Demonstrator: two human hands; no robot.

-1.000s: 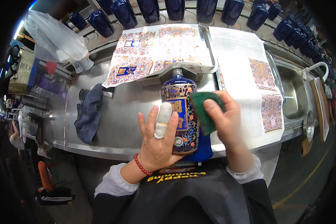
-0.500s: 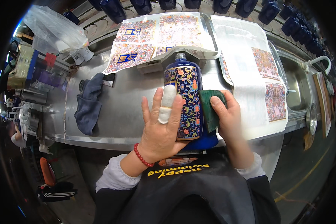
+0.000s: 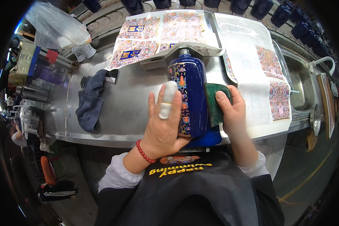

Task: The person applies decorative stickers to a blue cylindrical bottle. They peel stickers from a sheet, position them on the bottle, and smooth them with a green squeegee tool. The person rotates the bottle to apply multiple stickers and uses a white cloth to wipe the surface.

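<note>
A dark blue glass bottle [image 3: 194, 98] lies with its clear neck pointing away from me. A colourful floral decal [image 3: 182, 81] covers its left part, while the right part shows plain blue. My left hand [image 3: 164, 120] rests against the bottle's left side, fingers stretched out and apart, thumb near its base. One of those fingers wears a white wrap [image 3: 167, 100]. In my right hand [image 3: 231, 107], pinched between thumb and fingers, is a flat green scraper [image 3: 214, 103], its edge at the bottle's right side. Blue cloth or padding [image 3: 209, 138] shows beneath the bottle's near end.
Floral decal sheets [image 3: 139, 37] lie beyond the bottle, with more under white paper [image 3: 248, 75] on the right. A dark grey cloth [image 3: 90, 101] lies on the metal table [image 3: 132, 90]. A sink [image 3: 295, 81] is at the right. Several blue bottles [image 3: 239, 7] line the back.
The bottle has turned about its length: the floral pattern has shifted left and plain blue glass now faces up. The scraper stays at the right side; both hands have moved only slightly.
</note>
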